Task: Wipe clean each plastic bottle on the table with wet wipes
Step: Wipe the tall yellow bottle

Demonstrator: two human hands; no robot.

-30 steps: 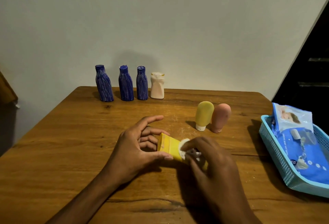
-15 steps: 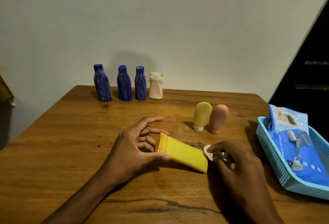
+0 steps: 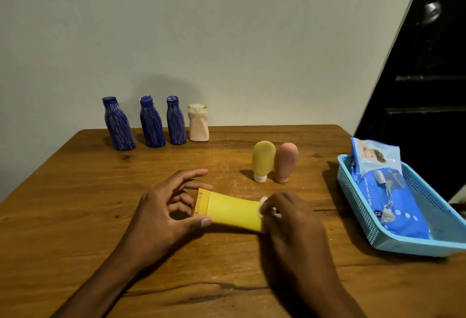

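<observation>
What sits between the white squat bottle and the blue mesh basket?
In the head view, two upside-down soft tubes, yellow and pink, stand there on their caps.

Wooden table [image 3: 75, 204] fills the lower frame; pale wall [image 3: 227, 40] behind it; dark door [image 3: 428, 90] at upper right.

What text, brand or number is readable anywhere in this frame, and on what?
"72": white number on the blue wet-wipes pack lying in the light blue plastic basket.
White vertical line of print on the same pack: too blurred to read.
Bottles and the yellow plastic tube: no readable print.
</observation>
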